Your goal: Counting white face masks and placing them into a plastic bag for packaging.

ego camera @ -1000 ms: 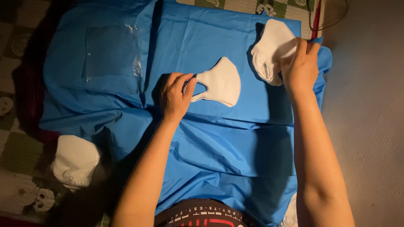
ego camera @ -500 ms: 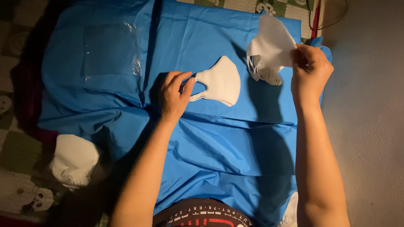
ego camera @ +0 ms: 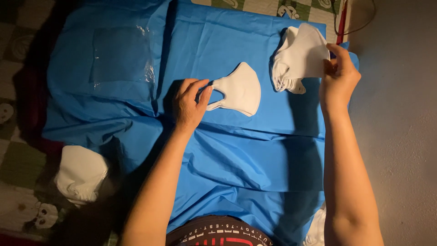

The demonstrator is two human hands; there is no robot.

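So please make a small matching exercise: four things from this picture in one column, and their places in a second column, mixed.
Things:
1. single white mask
2. lifted white mask
3. clear plastic bag
4. white pile

Places:
A. bottom left, off the blue cloth
B. upper left, on the cloth
C. at the left hand
D. in the right hand

Pairs: 1-C, 2-D, 3-B, 4-A

A blue cloth [ego camera: 227, 155] covers the middle of the floor. From 7 to 11 o'clock lies a checked mat [ego camera: 18, 164] in green and cream with small printed figures, deep in shadow. At 3 o'clock bare grey floor [ego camera: 396, 127] shows. Warm, dim light falls from above.
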